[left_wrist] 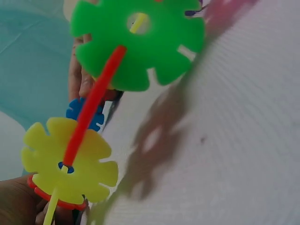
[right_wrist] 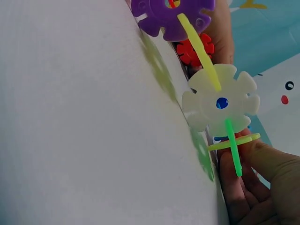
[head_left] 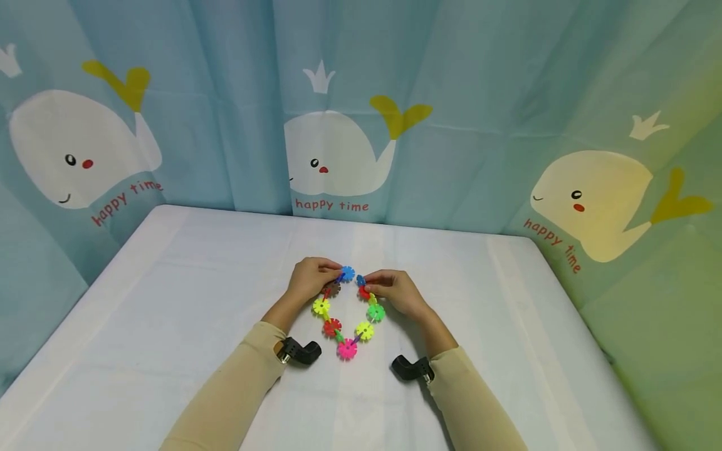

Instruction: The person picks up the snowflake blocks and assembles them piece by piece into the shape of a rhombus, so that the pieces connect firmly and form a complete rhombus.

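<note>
Slotted plastic snowflake discs are linked edge to edge into a chain (head_left: 331, 328), curved into a loop with a gap at the far side. My left hand (head_left: 307, 279) pinches its left end beside a blue disc (head_left: 348, 273). The right hand (head_left: 402, 293) holds the other end, by a red disc (head_left: 363, 293) and a darker blue disc (head_left: 361, 280). A pink disc (head_left: 346, 349) marks the loop's near point. In the left wrist view, a green disc (left_wrist: 168, 61) and a yellow disc (left_wrist: 96, 145) partly hide the fingers. A whitish disc (right_wrist: 199, 112) hangs before the right hand (right_wrist: 286, 183).
A white cloth covers the table (head_left: 186, 326). Behind it hangs a blue-green curtain (head_left: 237, 125) printed with white whales. Each wrist carries a black camera mount, the left one (head_left: 303, 352) and the right one (head_left: 408, 368) both near the loop's front.
</note>
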Tool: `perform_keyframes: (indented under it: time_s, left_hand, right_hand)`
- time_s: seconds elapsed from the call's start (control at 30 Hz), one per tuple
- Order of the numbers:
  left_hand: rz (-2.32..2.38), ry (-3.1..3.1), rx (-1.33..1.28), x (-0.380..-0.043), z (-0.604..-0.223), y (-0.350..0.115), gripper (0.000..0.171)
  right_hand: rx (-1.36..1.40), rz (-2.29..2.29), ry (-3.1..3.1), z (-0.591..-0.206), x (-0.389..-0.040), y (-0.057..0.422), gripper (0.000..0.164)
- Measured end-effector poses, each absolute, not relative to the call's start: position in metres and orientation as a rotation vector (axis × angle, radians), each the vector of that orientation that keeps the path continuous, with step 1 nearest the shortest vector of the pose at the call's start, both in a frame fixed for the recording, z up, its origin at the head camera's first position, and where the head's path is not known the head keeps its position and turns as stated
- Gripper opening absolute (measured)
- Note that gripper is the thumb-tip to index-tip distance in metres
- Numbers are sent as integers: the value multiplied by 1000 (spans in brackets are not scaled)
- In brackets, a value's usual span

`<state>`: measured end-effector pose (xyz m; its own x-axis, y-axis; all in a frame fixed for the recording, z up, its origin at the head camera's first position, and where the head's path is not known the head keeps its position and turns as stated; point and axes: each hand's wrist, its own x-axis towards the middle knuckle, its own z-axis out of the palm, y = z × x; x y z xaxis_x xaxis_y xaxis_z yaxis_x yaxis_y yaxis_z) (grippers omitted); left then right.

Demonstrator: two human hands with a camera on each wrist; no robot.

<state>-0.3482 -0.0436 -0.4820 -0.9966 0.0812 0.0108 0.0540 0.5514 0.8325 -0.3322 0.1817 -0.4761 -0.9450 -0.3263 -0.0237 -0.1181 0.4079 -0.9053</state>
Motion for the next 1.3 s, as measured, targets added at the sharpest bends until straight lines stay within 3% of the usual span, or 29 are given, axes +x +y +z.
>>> perform_keyframes:
  time_s: [1.3]
  left_hand:
    - [1381,2718,225,-350,-481,-42,21]
  right_hand:
    - [-475,-1579,2536,-482,-330,172,17]
